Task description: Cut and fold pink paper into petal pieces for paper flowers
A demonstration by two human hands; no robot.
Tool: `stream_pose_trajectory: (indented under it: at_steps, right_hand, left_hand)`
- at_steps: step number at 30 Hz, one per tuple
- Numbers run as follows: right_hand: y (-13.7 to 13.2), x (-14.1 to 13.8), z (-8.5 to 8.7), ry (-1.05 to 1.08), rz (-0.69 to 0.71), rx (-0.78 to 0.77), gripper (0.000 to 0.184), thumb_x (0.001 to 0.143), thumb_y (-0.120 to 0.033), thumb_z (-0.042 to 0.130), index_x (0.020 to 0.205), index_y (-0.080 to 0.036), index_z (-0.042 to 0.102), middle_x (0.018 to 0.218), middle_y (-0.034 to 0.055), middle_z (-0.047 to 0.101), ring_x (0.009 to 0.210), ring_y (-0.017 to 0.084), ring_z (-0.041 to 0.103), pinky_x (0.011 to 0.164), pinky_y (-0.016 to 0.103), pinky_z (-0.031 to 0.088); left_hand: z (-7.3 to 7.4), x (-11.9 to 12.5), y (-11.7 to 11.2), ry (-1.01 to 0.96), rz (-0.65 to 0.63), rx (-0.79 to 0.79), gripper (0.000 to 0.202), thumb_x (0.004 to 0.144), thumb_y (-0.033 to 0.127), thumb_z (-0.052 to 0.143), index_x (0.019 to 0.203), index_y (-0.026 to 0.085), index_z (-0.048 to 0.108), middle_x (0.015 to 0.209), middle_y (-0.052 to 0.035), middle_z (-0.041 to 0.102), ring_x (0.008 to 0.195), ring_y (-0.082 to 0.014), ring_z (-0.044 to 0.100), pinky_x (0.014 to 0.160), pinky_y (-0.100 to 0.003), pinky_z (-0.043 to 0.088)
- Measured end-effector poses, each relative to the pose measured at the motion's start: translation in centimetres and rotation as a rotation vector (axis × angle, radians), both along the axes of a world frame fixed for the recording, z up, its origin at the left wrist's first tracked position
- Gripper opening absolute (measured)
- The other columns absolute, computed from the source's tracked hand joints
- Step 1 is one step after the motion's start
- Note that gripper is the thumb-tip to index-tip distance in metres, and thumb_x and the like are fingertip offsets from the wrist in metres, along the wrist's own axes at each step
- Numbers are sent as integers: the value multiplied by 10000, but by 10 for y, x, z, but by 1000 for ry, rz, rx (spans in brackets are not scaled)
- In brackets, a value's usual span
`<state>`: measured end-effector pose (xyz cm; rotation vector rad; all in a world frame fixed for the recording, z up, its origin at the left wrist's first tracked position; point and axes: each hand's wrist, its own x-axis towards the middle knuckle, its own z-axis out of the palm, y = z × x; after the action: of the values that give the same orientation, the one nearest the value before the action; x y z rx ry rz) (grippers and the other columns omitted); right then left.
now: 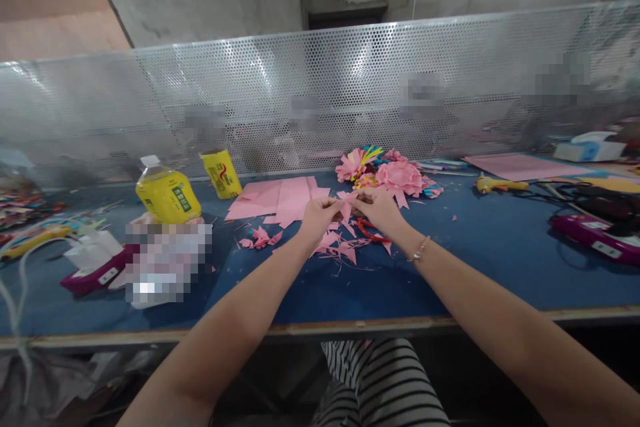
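Observation:
Between my two hands is a small pink paper piece (345, 205) with pointed, petal-like ends. My left hand (319, 215) pinches its left side, and my right hand (376, 209) pinches its right side. Pink paper scraps (343, 248) lie on the table just below the hands. Red-handled scissors (371, 232) lie partly hidden beside my right hand. Pink paper sheets (293, 197) are stacked behind my left hand. A cluster of pink paper flowers (397, 175), with yellow and blue bits, sits behind my right hand.
At left stand a yellow liquid bottle (170, 195) and a yellow can (221, 174). Purple power strips (600, 239) with cables lie at both sides. A yellow glue gun (500, 185) rests at right. A perforated metal panel (280, 93) runs along the back of the blue table (400, 287).

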<state>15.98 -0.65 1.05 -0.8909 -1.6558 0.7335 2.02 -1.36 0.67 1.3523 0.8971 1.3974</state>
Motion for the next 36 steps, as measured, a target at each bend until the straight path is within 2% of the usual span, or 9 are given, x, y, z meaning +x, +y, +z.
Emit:
stream_pose_trajectory:
  at_steps: [10,18,23,29,33,36]
  right_hand:
    - [-7,-2,5,31,39,-22,149,663,-300,551,723,-166,570,583,-8,560,553,116,546,572,266,479]
    - [-3,0,4,-16,22,5,147,670,-311,540,688,-168,574,540,-15,552,516,110,526,538,245,444]
    - [-11,0,11,-82,-16,26,131,669,-279,533,676,-163,593,520,-20,541,492,97,497,519,228,418]
    - [-17,0,16,-171,-103,26,128,677,-260,522,650,-156,592,506,-21,534,469,95,476,496,228,391]
    - [-10,3,11,-218,-131,106,179,721,-276,479,726,-158,614,570,0,563,512,114,503,521,248,411]
    - [-5,7,9,-204,-151,253,196,751,-239,441,826,-176,610,725,33,597,649,138,543,597,276,444]
  left_hand:
    - [1,-2,-2,-14,3,59,197,579,312,615,516,135,557,439,11,522,428,-85,474,485,-230,392]
    - [1,-2,-1,-36,-16,52,152,574,278,611,548,133,572,457,18,523,435,-78,475,501,-236,408]
    - [1,-2,1,-15,-44,43,150,539,255,639,583,126,576,490,30,523,451,-75,498,526,-239,427]
    - [5,-3,0,78,-76,-4,136,547,236,631,596,119,582,486,4,552,459,-85,521,521,-238,432]
    - [4,-2,1,145,-75,-53,98,554,203,612,559,120,561,479,-2,552,445,-86,508,503,-247,434]
    - [4,-3,2,92,-50,-45,83,568,199,593,570,124,558,515,0,558,478,-84,516,512,-236,428]
